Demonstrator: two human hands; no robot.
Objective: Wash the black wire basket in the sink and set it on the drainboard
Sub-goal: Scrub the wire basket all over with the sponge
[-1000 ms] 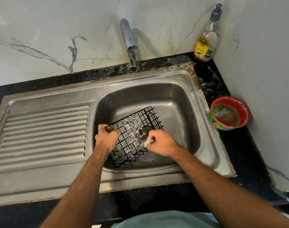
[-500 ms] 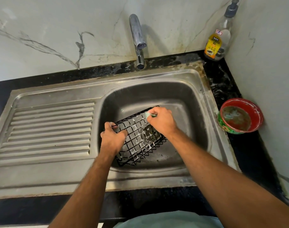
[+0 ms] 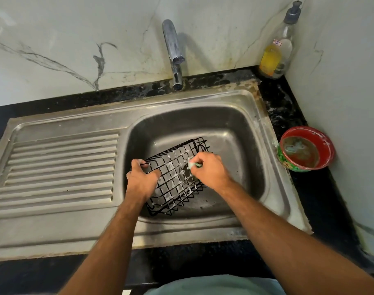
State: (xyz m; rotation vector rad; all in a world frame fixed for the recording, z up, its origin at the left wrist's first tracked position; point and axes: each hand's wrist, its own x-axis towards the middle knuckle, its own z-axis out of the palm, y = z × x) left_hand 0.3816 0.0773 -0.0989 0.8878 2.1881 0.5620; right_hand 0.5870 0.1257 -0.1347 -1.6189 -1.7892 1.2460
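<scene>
The black wire basket (image 3: 177,177) sits tilted in the sink (image 3: 235,124), soapy. Left hand (image 3: 142,177) grasps its rim; right hand (image 3: 209,169) pinches a green scrubber (image 3: 194,165). Light, stiff, likely slippery; the rim wires look safest to hold.

Dim, soft-shadowed, wide-angle edge bending

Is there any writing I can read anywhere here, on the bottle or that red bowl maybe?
Pump bottle, small white tag with red print: too blurred to read.
Pump bottle, yellow label: print too blurred to read.
Red bowl: green pattern outside, no readable words.
Nothing else carries text.
</scene>
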